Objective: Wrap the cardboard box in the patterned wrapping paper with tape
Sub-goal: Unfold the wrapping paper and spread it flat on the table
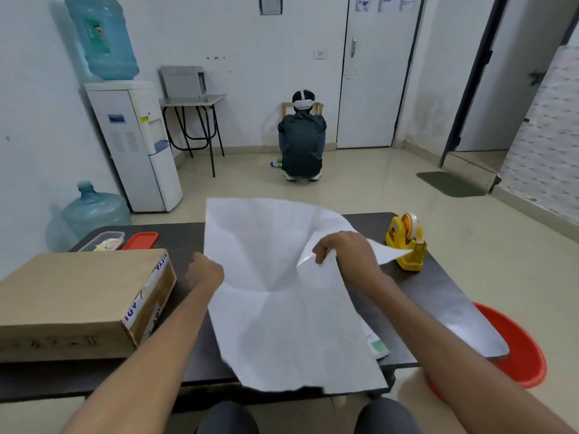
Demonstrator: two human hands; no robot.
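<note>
A large creased sheet of wrapping paper lies spread over the dark table, white underside up; a bit of its green print shows at the lower right. My left hand grips its left edge. My right hand pinches a raised fold near the right side, so the far part of the sheet lifts off the table. The brown cardboard box sits flat at the table's left, apart from the paper. A yellow tape dispenser stands at the far right corner, touching the paper's tip.
A clear container and its red lid lie behind the box. A red tub sits on the floor at the right. Beyond the table are a water dispenser, a spare bottle and a crouching person.
</note>
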